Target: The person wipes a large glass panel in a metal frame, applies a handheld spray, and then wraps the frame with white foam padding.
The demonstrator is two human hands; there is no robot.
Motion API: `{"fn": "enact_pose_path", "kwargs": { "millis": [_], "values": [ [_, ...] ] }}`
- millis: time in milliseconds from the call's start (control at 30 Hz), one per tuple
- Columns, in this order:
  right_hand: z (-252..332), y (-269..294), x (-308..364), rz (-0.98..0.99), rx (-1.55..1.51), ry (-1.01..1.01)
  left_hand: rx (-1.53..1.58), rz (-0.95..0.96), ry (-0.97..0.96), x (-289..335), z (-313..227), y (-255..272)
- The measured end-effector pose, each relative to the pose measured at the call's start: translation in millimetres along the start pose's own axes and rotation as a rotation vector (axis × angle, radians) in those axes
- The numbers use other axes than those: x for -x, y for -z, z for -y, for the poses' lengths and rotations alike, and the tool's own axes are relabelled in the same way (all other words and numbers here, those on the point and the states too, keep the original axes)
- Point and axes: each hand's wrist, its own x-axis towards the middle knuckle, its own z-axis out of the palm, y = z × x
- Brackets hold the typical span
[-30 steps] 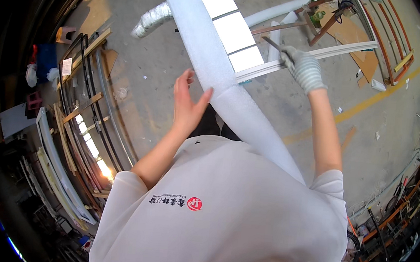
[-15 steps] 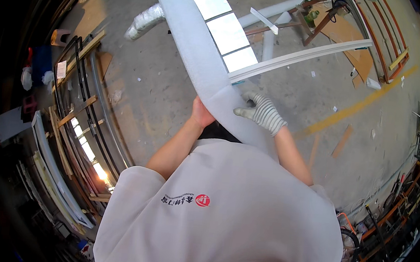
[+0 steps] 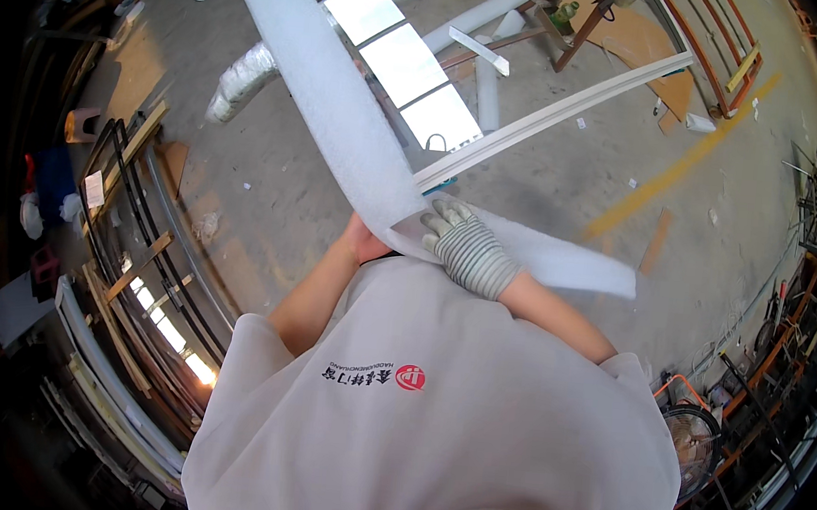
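A long strip of white foam sheet [image 3: 326, 92] runs from the far left toward my body, lying along one side of a frame with glossy white panels [image 3: 404, 65]. Bare, my left hand [image 3: 365, 240] holds the strip's near end at its left edge; its fingers are mostly hidden under the foam. My right hand [image 3: 470, 248] wears a grey striped glove. Its bent fingers grip the foam at a fold beside the frame's near corner. From under that hand the loose foam tail [image 3: 564, 259] stretches out to the right. A pale frame bar [image 3: 556, 122] leads away to the far right.
Black and wooden bars [image 3: 154, 223] lean in a rack on the left. A silvery wrapped roll [image 3: 244, 83] lies beyond the strip. Brown metal stands [image 3: 704, 48] and cardboard [image 3: 630, 51] are at the far right. A fan [image 3: 689, 440] stands at the lower right.
The foam's near end has been folded across, so its tail now points right. My right hand has moved left and down onto the fold. The view has shifted slightly.
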Motion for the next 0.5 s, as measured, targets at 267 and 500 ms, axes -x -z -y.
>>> {"fn": "enact_pose_path", "kwargs": {
  "millis": [267, 500],
  "values": [
    [-44, 68, -8, -0.297, 0.100, 0.026, -0.109, -0.173, -0.010, -17, -10, 5],
    [-86, 63, -34, -0.262, -0.024, 0.216, 0.087, 0.232, -0.354, 41, -7, -52]
  ]
}}
